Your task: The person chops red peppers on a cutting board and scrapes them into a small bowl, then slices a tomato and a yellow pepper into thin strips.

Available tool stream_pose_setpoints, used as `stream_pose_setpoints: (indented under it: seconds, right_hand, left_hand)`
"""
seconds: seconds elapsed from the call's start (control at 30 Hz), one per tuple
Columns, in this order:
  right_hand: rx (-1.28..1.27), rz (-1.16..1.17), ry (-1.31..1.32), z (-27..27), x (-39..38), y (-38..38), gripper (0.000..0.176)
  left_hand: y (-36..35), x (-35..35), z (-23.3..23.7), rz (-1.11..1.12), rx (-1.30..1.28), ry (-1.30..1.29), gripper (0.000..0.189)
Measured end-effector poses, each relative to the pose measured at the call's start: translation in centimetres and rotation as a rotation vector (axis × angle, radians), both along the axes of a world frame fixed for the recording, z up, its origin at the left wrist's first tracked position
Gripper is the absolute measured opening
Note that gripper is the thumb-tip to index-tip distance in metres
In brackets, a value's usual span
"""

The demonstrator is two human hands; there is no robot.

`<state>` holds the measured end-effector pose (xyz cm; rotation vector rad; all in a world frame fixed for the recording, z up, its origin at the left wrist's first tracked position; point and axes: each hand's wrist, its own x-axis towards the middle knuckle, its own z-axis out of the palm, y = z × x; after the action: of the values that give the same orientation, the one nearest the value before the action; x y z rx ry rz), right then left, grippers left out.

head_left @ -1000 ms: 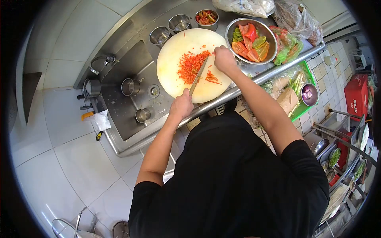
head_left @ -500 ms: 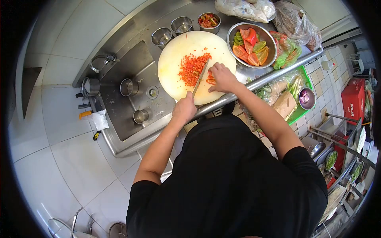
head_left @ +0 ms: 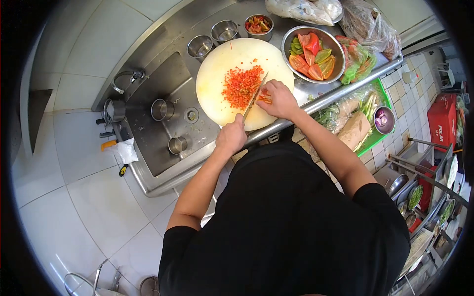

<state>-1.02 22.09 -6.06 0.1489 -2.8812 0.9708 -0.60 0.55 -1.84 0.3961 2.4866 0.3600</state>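
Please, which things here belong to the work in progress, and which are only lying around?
Likely in use:
- knife in left hand
- cutting board
- diced red pepper
- pepper strips at right hand
- metal bowl of peppers

Apparently just lying about:
- metal cups in sink
- red box
- white bag

Knife [head_left: 255,96]: handle hidden inside left hand [head_left: 232,137]. Pepper strips [head_left: 264,97] partly covered by right hand [head_left: 280,101]. White bag [head_left: 300,10] cut off by top edge. Clear bag [head_left: 368,27] contents unreadable. Green bits [head_left: 416,197], far right, too small to identify.
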Motion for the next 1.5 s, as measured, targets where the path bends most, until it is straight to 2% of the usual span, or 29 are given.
stream_pose_setpoints:
  seconds: [0.07,0.17,0.3,0.4,0.47,0.6,0.67,0.7,0.73,0.8,0.83,0.87,0.93,1.03,1.13,1.33,1.47,1.5]
  right_hand:
    - [-0.077,-0.024,0.023,-0.7,-0.6,-0.2,0.024]
    - [-0.061,-0.011,0.028,-1.9,-1.0,-0.2,0.015]
    - [-0.124,-0.011,0.065,-1.7,-0.6,0.0,0.010]
    - [-0.073,-0.004,0.092,-2.3,-0.5,-0.3,0.009]
    - [-0.070,-0.008,0.155,-2.8,-0.4,-0.6,0.008]
    - [-0.084,0.022,0.132,-2.4,-0.3,-0.2,0.007]
    - [-0.250,-0.105,0.134,-2.5,-0.4,0.1,0.010]
    - [-0.380,-0.156,-0.045,-1.8,-0.3,0.4,0.025]
    - [-0.379,-0.137,-0.034,-0.3,-0.5,-0.1,0.025]
    - [-0.099,-0.093,0.356,2.2,-0.6,-1.6,0.046]
    - [-0.100,0.077,0.259,2.6,-1.0,-2.7,0.061]
    - [-0.104,0.086,0.263,2.8,-1.3,-4.0,0.061]
    - [0.191,0.353,0.163,3.1,-2.3,-6.1,0.067]
    - [0.230,0.391,0.065,2.7,-3.5,-7.0,0.072]
    - [0.276,0.418,-0.002,2.7,-4.1,-6.8,0.076]
    - [0.333,0.346,-0.068,2.3,-5.2,-6.0,0.079]
    - [0.396,0.269,-0.088,2.4,-6.0,-4.3,0.076]
    - [0.321,0.123,-0.036,2.1,-6.3,-3.4,0.072]
  left_hand:
    - [0.4,-0.3,0.3,-0.010,-0.021,-0.010,0.020]
    - [0.6,-0.3,1.1,-0.018,-0.041,-0.017,0.021]
    - [-0.1,0.8,2.6,-0.023,-0.062,-0.037,0.021]
    - [-0.5,1.9,2.8,-0.036,-0.133,-0.074,0.020]
    - [-0.4,2.2,0.5,-0.021,-0.108,-0.079,0.020]
    - [0.8,0.1,0.4,-0.049,-0.062,-0.038,0.021]
    - [0.9,-0.7,2.0,0.013,-0.037,0.000,0.022]
    - [0.8,-1.2,2.5,0.063,-0.018,0.029,0.024]
    - [0.5,-1.5,2.6,0.079,-0.016,0.043,0.024]
    - [-0.6,-1.5,2.7,0.154,0.109,0.255,0.034]
    - [-0.8,-2.1,2.3,0.190,0.122,0.231,0.043]
    - [-1.2,-2.3,1.8,0.199,0.118,0.235,0.043]
    - [-1.5,-2.6,1.4,0.182,0.215,0.365,0.050]
    - [-3.1,-2.4,2.5,0.278,0.109,0.287,0.059]
    - [-5.2,-1.4,4.8,0.285,0.105,0.271,0.062]
    - [-10.5,-0.9,8.2,0.275,-0.006,0.244,0.064]
    - [-14.8,-2.0,10.7,0.228,-0.036,0.197,0.059]
    - [-14.9,-2.3,11.5,0.221,-0.023,0.152,0.054]
